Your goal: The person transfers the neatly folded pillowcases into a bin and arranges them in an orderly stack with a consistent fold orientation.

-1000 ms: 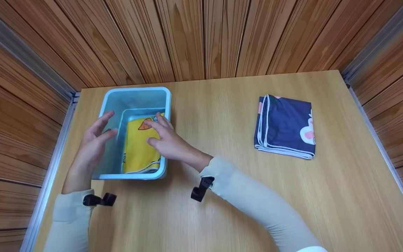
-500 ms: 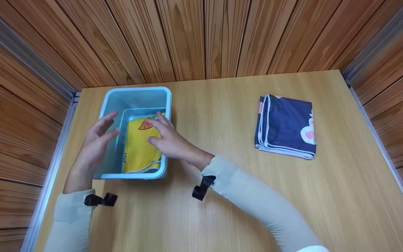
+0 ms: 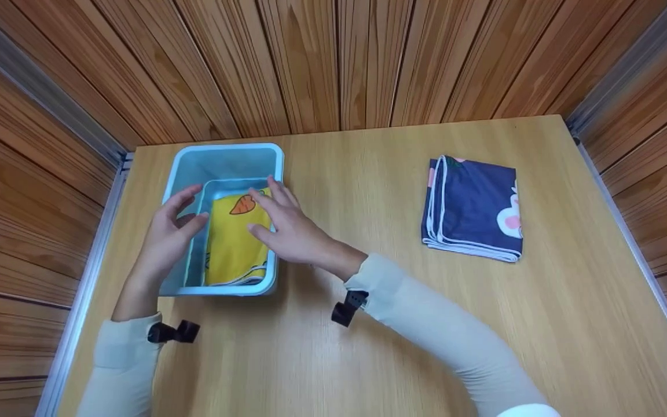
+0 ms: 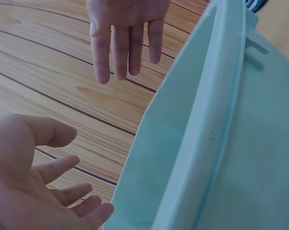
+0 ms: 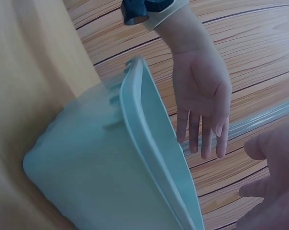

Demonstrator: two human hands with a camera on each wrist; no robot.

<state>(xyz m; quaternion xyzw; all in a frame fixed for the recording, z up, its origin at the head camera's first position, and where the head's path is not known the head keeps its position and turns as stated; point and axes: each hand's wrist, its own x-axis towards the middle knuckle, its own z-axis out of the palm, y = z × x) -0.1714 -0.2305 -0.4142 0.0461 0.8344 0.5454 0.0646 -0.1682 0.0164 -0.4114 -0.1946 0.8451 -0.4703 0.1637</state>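
A light blue plastic bin (image 3: 223,291) stands at the left of the table, with a folded yellow cloth (image 3: 232,243) printed with a carrot lying on its bottom. Above the bin's left rim hovers my left hand (image 3: 165,237), its fingers relaxed and holding nothing. My right hand (image 3: 293,229) is over the right rim, fingers loosely spread, partly covering the yellow cloth's edge from the head camera. Both wrist views show the hands apart from each other above the bin, with nothing between the fingers.
A folded navy cloth (image 3: 475,208) with white edging and a white-and-pink print lies at the right of the wooden table (image 3: 356,191). Wood-plank walls (image 3: 333,63) enclose the back and sides, with metal strips along the corners.
Both hands have shifted slightly to the right, and the right hand has drawn back a little from over the yellow cloth. The bin and both cloths have stayed in place.
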